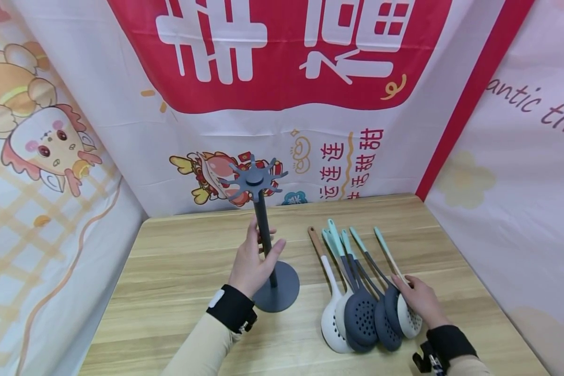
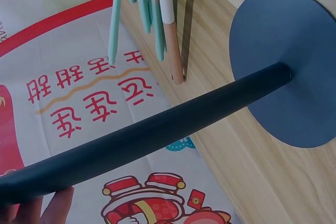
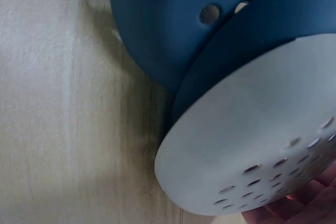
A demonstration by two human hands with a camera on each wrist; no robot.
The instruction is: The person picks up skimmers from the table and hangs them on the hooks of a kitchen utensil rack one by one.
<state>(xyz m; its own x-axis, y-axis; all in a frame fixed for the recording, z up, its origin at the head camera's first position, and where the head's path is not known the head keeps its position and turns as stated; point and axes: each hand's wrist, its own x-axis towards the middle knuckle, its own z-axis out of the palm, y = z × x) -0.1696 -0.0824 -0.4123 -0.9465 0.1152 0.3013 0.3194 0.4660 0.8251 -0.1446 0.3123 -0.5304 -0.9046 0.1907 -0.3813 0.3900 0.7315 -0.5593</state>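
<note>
A dark grey utensil stand [image 1: 261, 224], with a round base and a star-shaped hook top, stands upright on the table. My left hand [image 1: 255, 263] is at its pole [image 2: 142, 135], fingers curled behind it and thumb at the near side. To the right lies a fanned row of slotted spoons and skimmers [image 1: 361, 317], grey and white heads toward me, mostly mint handles pointing away. At the row's right end my right hand [image 1: 422, 298] holds a cream skimmer [image 1: 408, 318] near its head. In the right wrist view, fingers [image 3: 310, 203] sit by the skimmer's perforated head.
The wooden table [image 1: 178, 292] ends at a printed cloth backdrop [image 1: 244, 130] behind. Cloth walls also rise at left and right. A white skimmer with a brown handle [image 1: 316, 241] lies at the row's left end, nearest the stand.
</note>
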